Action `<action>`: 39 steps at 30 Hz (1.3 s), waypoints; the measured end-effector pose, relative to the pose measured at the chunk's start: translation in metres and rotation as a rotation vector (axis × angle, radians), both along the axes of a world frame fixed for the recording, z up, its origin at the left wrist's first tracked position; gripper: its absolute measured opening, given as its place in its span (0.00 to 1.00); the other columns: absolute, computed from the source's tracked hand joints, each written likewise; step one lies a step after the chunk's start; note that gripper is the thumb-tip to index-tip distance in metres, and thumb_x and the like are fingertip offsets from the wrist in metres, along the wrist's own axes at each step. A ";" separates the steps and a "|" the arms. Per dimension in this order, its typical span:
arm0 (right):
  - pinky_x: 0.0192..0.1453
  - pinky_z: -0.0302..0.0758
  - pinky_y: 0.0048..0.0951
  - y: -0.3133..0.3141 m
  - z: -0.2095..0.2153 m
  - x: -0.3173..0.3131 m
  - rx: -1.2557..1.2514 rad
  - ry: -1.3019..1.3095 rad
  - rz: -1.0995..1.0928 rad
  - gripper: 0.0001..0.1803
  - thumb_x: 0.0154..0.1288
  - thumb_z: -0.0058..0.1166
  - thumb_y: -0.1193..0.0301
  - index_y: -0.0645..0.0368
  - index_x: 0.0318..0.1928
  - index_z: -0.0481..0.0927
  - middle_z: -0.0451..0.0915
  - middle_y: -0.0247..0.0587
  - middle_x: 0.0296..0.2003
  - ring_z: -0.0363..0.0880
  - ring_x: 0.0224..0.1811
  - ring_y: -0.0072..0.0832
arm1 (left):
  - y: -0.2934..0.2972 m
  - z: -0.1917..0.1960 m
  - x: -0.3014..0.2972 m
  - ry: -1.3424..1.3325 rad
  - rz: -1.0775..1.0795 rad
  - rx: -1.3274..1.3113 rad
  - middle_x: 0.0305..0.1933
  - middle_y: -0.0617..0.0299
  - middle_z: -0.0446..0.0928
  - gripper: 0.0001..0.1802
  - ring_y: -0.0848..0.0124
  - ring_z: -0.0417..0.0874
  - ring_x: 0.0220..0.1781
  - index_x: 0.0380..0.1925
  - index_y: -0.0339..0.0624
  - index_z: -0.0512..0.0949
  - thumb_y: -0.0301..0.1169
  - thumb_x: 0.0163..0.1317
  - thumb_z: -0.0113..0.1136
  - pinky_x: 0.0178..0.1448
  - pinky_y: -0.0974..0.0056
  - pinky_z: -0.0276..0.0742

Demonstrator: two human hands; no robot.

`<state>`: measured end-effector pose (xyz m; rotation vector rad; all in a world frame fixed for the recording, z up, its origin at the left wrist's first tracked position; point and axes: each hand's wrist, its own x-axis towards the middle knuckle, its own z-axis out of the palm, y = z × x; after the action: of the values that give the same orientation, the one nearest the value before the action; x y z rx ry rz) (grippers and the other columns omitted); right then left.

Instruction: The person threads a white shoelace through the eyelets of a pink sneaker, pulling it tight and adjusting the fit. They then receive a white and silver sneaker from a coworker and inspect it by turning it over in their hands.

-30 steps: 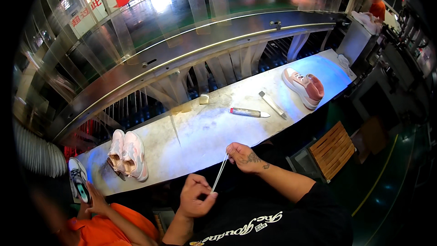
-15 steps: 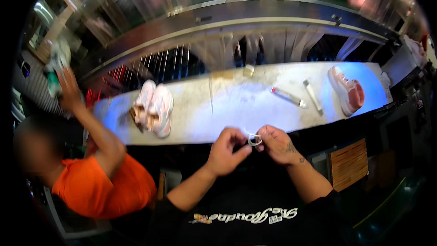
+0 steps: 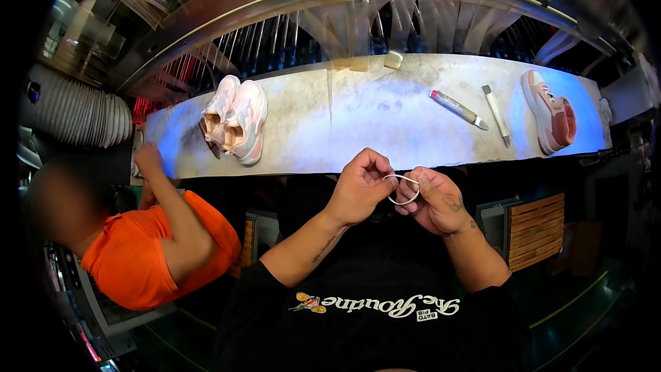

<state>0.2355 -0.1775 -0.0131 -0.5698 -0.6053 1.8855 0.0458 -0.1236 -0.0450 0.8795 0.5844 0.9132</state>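
Note:
My left hand (image 3: 361, 186) and my right hand (image 3: 435, 198) meet in front of my chest, just below the near edge of the long pale worktable (image 3: 358, 124). Between their fingertips they pinch a thin white lace bent into a small loop (image 3: 402, 189). A pair of pink-and-white shoes (image 3: 235, 119) lies on the table to the left. A single pink-and-white shoe (image 3: 549, 112) lies at the table's right end.
A tube (image 3: 458, 109) and a slim tool (image 3: 496, 114) lie on the table right of centre. A person in an orange shirt (image 3: 148, 251) sits at my left, one hand on the table's left end. A wooden stool (image 3: 530, 229) stands at my right.
The view has swung so the table runs level. The straight white lace I held upright a second ago is now curled into a loop between both hands. The person's raised arm came down.

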 end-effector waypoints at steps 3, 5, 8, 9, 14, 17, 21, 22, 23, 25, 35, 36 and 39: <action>0.47 0.73 0.34 0.000 -0.001 0.002 -0.009 0.067 0.000 0.17 0.88 0.44 0.59 0.59 0.44 0.75 0.74 0.34 0.37 0.71 0.35 0.24 | 0.000 0.000 -0.002 -0.019 0.025 -0.059 0.43 0.61 0.72 0.17 0.71 0.77 0.47 0.40 0.42 0.69 0.08 0.64 0.60 0.53 0.64 0.77; 0.48 0.73 0.34 -0.001 -0.002 0.003 0.001 0.096 -0.008 0.17 0.88 0.44 0.59 0.59 0.44 0.75 0.74 0.34 0.37 0.71 0.35 0.24 | 0.001 0.000 -0.005 -0.054 0.031 -0.124 0.42 0.62 0.71 0.17 0.71 0.76 0.45 0.38 0.43 0.68 0.08 0.63 0.60 0.51 0.64 0.75; 0.48 0.73 0.35 -0.002 -0.005 0.005 -0.012 0.092 -0.023 0.17 0.88 0.45 0.58 0.58 0.45 0.75 0.74 0.34 0.37 0.71 0.36 0.24 | 0.001 -0.001 -0.010 -0.053 0.050 -0.145 0.41 0.62 0.70 0.17 0.70 0.76 0.44 0.37 0.43 0.68 0.08 0.63 0.61 0.50 0.64 0.75; 0.48 0.73 0.35 -0.002 -0.007 0.005 -0.007 0.105 -0.022 0.17 0.88 0.45 0.58 0.58 0.45 0.75 0.74 0.34 0.37 0.72 0.36 0.24 | 0.001 -0.001 -0.012 -0.046 0.065 -0.154 0.41 0.62 0.70 0.17 0.70 0.76 0.43 0.37 0.43 0.68 0.08 0.63 0.61 0.49 0.64 0.75; 0.48 0.73 0.36 -0.003 -0.015 0.009 -0.009 0.100 -0.039 0.16 0.86 0.47 0.59 0.59 0.43 0.75 0.73 0.34 0.36 0.72 0.36 0.26 | 0.007 -0.001 -0.023 -0.108 0.117 -0.164 0.38 0.63 0.69 0.18 0.70 0.73 0.39 0.34 0.47 0.66 0.11 0.64 0.62 0.45 0.63 0.73; 0.45 0.70 0.35 -0.002 -0.020 0.013 -0.006 0.266 0.022 0.16 0.83 0.51 0.57 0.54 0.38 0.74 0.71 0.31 0.33 0.70 0.34 0.25 | 0.008 0.007 -0.033 -0.285 0.000 -0.179 0.37 0.64 0.68 0.19 0.70 0.70 0.36 0.32 0.50 0.65 0.14 0.65 0.64 0.42 0.64 0.70; 0.44 0.67 0.32 -0.002 -0.020 0.019 0.014 0.467 0.097 0.20 0.82 0.48 0.50 0.49 0.35 0.73 0.69 0.29 0.32 0.68 0.34 0.24 | 0.000 0.020 -0.041 -0.499 -0.173 -0.249 0.39 0.65 0.68 0.21 0.73 0.67 0.35 0.30 0.51 0.64 0.11 0.63 0.64 0.39 0.65 0.65; 0.45 0.67 0.32 -0.002 -0.019 0.021 0.028 0.488 0.132 0.18 0.80 0.50 0.51 0.50 0.36 0.73 0.69 0.30 0.33 0.67 0.35 0.25 | -0.002 0.023 -0.041 -0.504 -0.188 -0.249 0.40 0.64 0.68 0.22 0.73 0.67 0.35 0.30 0.51 0.64 0.11 0.63 0.64 0.39 0.66 0.66; 0.46 0.67 0.34 -0.001 -0.018 0.022 0.041 0.484 0.137 0.16 0.79 0.50 0.54 0.51 0.36 0.73 0.69 0.30 0.33 0.68 0.36 0.27 | -0.003 0.025 -0.041 -0.490 -0.196 -0.217 0.40 0.64 0.68 0.22 0.72 0.67 0.35 0.30 0.50 0.65 0.10 0.62 0.64 0.39 0.66 0.66; 0.47 0.68 0.35 0.000 -0.017 0.025 0.057 0.490 0.138 0.13 0.76 0.52 0.60 0.54 0.36 0.72 0.69 0.32 0.34 0.69 0.37 0.28 | -0.006 0.028 -0.043 -0.471 -0.198 -0.168 0.40 0.63 0.69 0.22 0.73 0.69 0.35 0.30 0.50 0.65 0.10 0.61 0.64 0.39 0.66 0.68; 0.47 0.71 0.36 0.004 -0.038 0.015 -0.064 0.403 0.109 0.12 0.81 0.51 0.66 0.59 0.37 0.75 0.73 0.35 0.34 0.71 0.37 0.29 | -0.008 0.043 -0.041 -0.383 -0.024 -0.035 0.41 0.62 0.71 0.22 0.73 0.73 0.34 0.29 0.49 0.64 0.13 0.60 0.68 0.38 0.68 0.76; 0.47 0.71 0.36 0.004 -0.041 0.013 -0.081 0.394 0.100 0.12 0.81 0.50 0.66 0.58 0.37 0.75 0.73 0.35 0.34 0.71 0.37 0.29 | -0.008 0.046 -0.040 -0.410 -0.024 -0.047 0.41 0.62 0.71 0.22 0.73 0.73 0.34 0.29 0.49 0.64 0.13 0.60 0.68 0.38 0.68 0.76; 0.47 0.71 0.35 0.007 -0.051 0.010 -0.110 0.402 0.068 0.12 0.81 0.50 0.66 0.57 0.36 0.75 0.72 0.33 0.34 0.70 0.36 0.28 | -0.013 0.054 -0.037 -0.480 -0.062 -0.089 0.40 0.62 0.71 0.22 0.73 0.74 0.35 0.28 0.50 0.64 0.13 0.60 0.68 0.38 0.68 0.77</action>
<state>0.2457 -0.1701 -0.0641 -0.2278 -0.2617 2.0328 0.0087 -0.1366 0.0087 0.5658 0.1792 0.9916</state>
